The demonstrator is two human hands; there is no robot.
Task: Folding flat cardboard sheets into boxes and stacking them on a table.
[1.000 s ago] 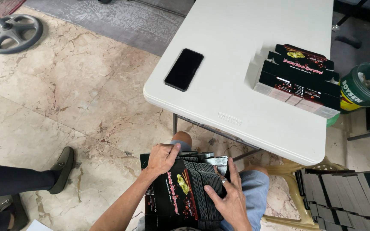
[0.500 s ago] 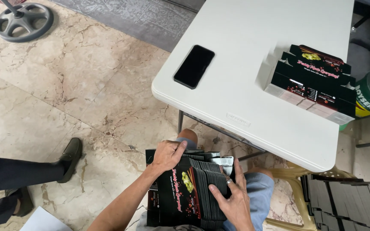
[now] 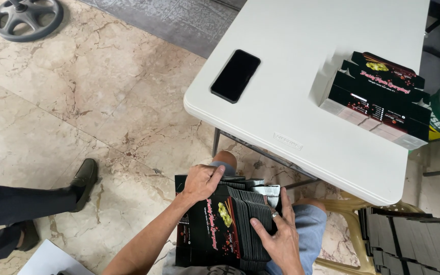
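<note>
While the stack of flattened black cartons (image 3: 230, 224) is resting on our lap, below the near edge of the white folding table (image 3: 301, 102), we are working through it with both hands: the left hand (image 3: 201, 182) is curled over the far end of the stack, fingers pinching at the topmost sheets, and the right hand (image 3: 279, 238) is lying flat along the stack's right side, fingers spread to steady the fanned edges. We are judging this to be the separating step, with one flat carton being picked off the pile; the next move seems to call for a clean pinch on a single sheet so that neighbours are not dragged along, and then a lift toward the tabletop. There we are seeing plenty of bare surface between the black phone (image 3: 236, 75) near the left edge and the assembled black boxes (image 3: 378, 99) toward the right edge. The table's rounded near edge is hanging just above our knees, so anything raised is having to clear it. To our left the marble floor (image 3: 77, 112) is lying open, though another person's dark-trousered leg and shoe (image 3: 83, 178) are standing near; to our right more flattened cartons (image 3: 413, 239) are sitting piled beside a tan plastic chair (image 3: 350, 214), narrowing the room on that side.
</note>
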